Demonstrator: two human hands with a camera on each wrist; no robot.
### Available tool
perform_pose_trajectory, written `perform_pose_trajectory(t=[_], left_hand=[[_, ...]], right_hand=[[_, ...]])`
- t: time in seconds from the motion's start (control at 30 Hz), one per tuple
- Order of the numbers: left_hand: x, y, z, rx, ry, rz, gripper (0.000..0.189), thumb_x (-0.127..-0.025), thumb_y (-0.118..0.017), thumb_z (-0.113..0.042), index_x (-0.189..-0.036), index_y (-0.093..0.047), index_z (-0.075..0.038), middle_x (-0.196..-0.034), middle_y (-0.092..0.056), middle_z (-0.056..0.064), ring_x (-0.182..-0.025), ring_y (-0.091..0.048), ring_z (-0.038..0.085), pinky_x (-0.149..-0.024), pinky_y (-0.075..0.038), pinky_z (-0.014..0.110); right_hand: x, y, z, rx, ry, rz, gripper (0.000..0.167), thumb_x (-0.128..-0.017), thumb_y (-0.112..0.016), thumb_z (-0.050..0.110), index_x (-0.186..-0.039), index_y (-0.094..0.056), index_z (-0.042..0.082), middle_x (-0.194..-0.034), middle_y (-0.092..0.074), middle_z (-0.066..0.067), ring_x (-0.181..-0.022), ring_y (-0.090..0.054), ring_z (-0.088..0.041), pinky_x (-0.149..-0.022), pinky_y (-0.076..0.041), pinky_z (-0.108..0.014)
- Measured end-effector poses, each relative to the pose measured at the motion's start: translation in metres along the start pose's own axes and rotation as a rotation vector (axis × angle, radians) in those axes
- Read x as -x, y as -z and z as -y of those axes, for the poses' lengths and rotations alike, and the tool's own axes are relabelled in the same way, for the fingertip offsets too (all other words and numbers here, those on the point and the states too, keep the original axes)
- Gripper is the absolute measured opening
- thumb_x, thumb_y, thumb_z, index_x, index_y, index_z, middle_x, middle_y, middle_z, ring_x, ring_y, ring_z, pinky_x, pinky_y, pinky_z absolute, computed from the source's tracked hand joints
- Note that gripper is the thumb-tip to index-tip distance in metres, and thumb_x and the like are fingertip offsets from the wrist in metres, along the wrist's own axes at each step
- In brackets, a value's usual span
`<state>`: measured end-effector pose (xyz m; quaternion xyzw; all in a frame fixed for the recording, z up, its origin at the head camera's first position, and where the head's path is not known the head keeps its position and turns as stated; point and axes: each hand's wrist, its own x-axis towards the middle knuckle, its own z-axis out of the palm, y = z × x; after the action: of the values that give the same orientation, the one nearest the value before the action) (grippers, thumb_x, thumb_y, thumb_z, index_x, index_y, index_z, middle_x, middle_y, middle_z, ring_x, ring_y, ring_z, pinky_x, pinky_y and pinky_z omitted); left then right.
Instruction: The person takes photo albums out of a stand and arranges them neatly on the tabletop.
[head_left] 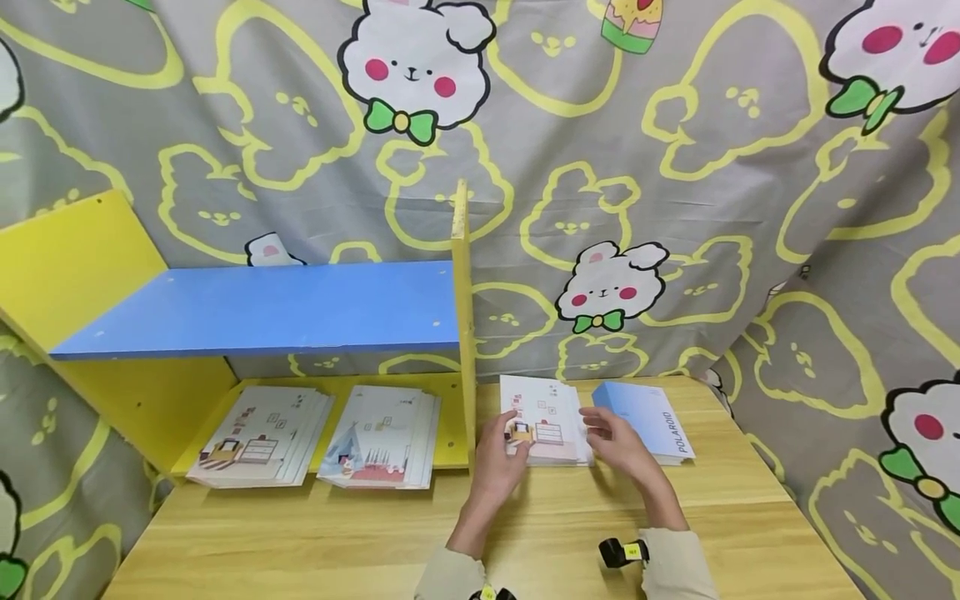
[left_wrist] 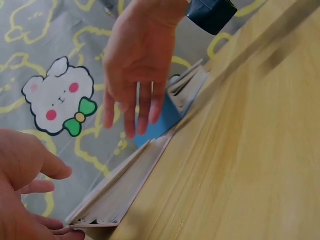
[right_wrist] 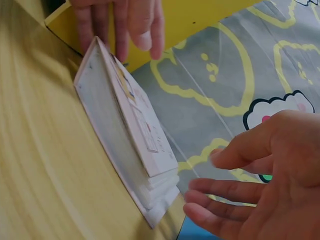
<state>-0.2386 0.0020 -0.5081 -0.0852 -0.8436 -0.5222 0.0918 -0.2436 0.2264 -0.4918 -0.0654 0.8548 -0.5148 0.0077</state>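
Note:
A white book [head_left: 542,408] with a drawing of a room on its cover lies on the table, its pages slightly fanned at the right edge. My left hand [head_left: 501,457] is at the book's left side, fingers loosely extended and thumb over the cover's edge. In the left wrist view, the left fingertips [left_wrist: 57,230] meet the corner of the book [left_wrist: 122,192]. My right hand [head_left: 621,443] hovers by its right edge with relaxed fingers, and the right wrist view shows a small gap between that hand [right_wrist: 260,187] and the book [right_wrist: 145,135].
A blue book [head_left: 648,417] marked POLAROID lies just right of my right hand. A yellow shelf panel [head_left: 462,333] stands close on the left. Below the blue shelf board [head_left: 292,304] lie two groups of white books [head_left: 258,433]. A patterned curtain [head_left: 697,200] hangs behind the table [head_left: 337,542].

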Motion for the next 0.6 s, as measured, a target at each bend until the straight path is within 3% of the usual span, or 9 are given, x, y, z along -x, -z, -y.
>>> perform_pose_trajectory(t=[0.27, 0.43, 0.6], left_hand=[[0.009, 0.006, -0.007, -0.028, -0.086, 0.030, 0.054, -0.092, -0.069, -0.001, -0.143, -0.052, 0.000, -0.141, -0.054, 0.022, -0.125, -0.055, 0.040, -0.105, -0.049, 0.054], [0.016, 0.013, -0.008, -0.042, -0.084, 0.043, 0.053, -0.095, -0.067, -0.002, -0.145, -0.050, 0.000, -0.142, -0.054, 0.019, -0.129, -0.053, 0.037, -0.109, -0.046, 0.053], [0.027, 0.018, -0.007, -0.056, -0.110, 0.042, 0.049, -0.096, -0.067, -0.004, -0.143, -0.053, -0.001, -0.141, -0.055, 0.017, -0.130, -0.052, 0.036, -0.109, -0.046, 0.054]], right_hand=[[0.006, 0.001, 0.003, -0.036, 0.032, -0.094, 0.041, -0.100, -0.056, -0.007, -0.140, -0.051, -0.010, -0.136, -0.056, -0.034, -0.125, -0.055, -0.049, -0.105, -0.049, -0.055], [0.010, -0.004, 0.004, -0.079, 0.045, -0.132, 0.040, -0.100, -0.058, -0.006, -0.139, -0.053, -0.008, -0.136, -0.058, -0.032, -0.126, -0.056, -0.045, -0.106, -0.049, -0.051], [0.015, -0.009, 0.004, -0.121, 0.043, -0.186, 0.039, -0.099, -0.058, -0.007, -0.137, -0.055, -0.008, -0.133, -0.060, -0.030, -0.126, -0.058, -0.042, -0.106, -0.050, -0.037]])
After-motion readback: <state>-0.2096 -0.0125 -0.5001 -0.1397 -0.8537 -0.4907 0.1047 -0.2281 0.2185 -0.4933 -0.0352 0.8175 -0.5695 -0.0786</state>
